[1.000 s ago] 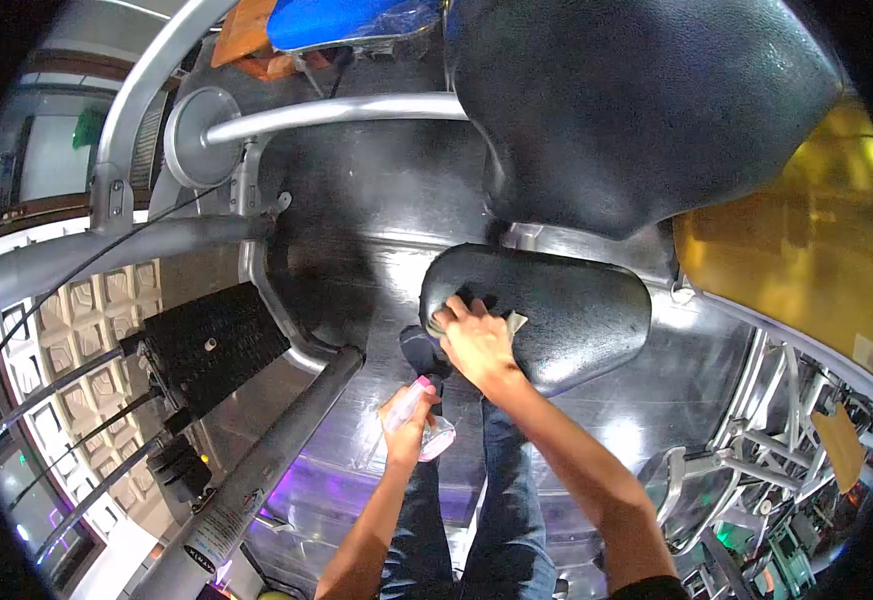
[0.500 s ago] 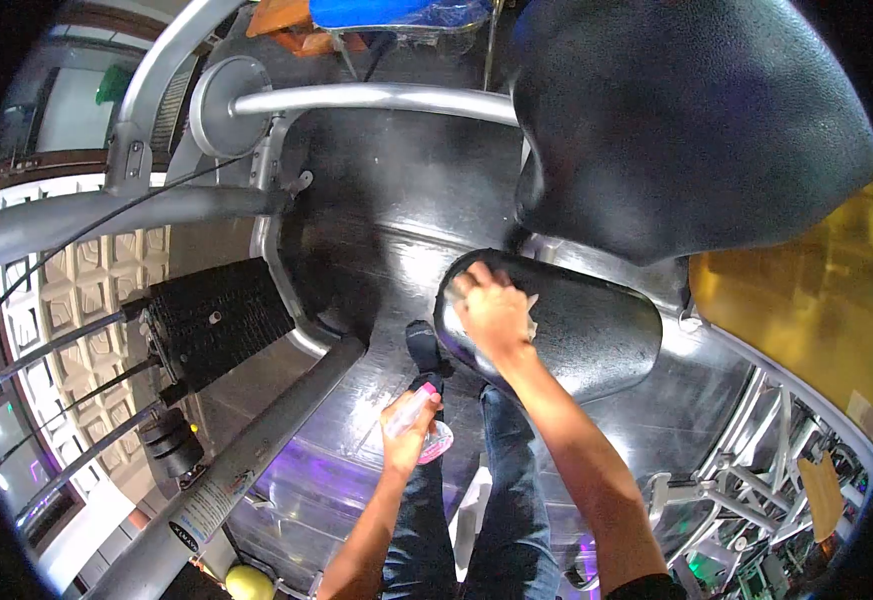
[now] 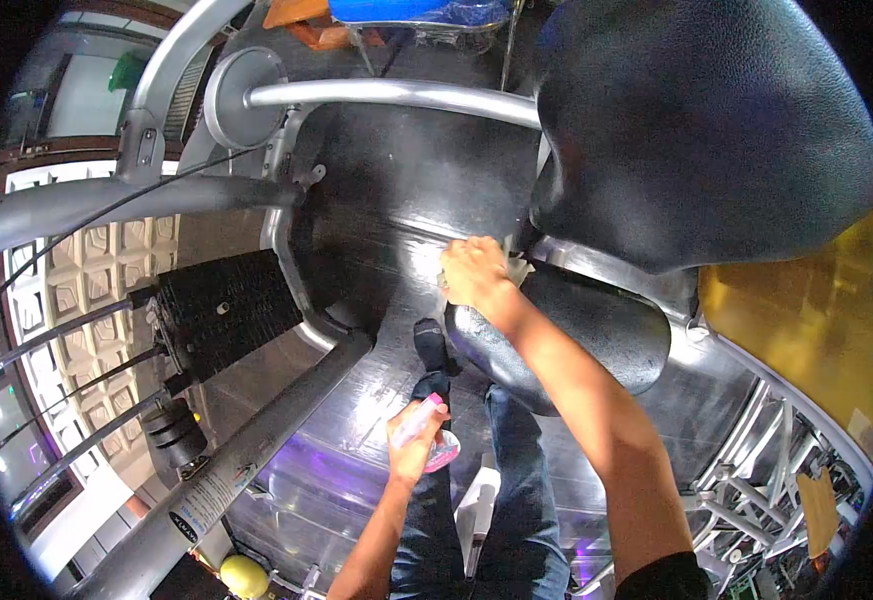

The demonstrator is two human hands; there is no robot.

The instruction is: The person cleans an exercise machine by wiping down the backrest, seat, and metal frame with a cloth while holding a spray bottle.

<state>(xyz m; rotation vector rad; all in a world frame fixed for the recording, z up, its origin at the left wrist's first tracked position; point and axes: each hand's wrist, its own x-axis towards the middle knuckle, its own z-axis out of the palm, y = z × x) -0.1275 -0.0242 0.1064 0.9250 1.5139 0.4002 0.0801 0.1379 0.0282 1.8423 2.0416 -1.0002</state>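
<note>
A person's right hand [image 3: 476, 272] bunches a pale cloth [image 3: 519, 268] at the upper left corner of a black padded seat [image 3: 596, 330] amid gym equipment. The fingers curl around the cloth, a loose fold showing beside the knuckles; the fingertips are hidden, and how hard they press cannot be told. The left hand [image 3: 409, 455] wraps around a clear bottle with a pink top [image 3: 415, 421], held tilted above the legs, apart from the seat.

The seat sits just below a larger black pad [image 3: 706, 140] in the view, its broad surface within the right arm's reach. The step looks like wiping, and the rounded rim likely calls for the most care: a flat palm would cover the top better than a bunched fist, with fingertips following the curve and the side below it. Slow, overlapping strokes with even pressure should leave fewer streaks than quick dabs.

Tucking in the loose fold would help keep it from dragging or snagging beneath the edge. The bottle is best kept clear of the seat and the wiping arm, gripped firmly enough not to slip but without squeezing.
</note>
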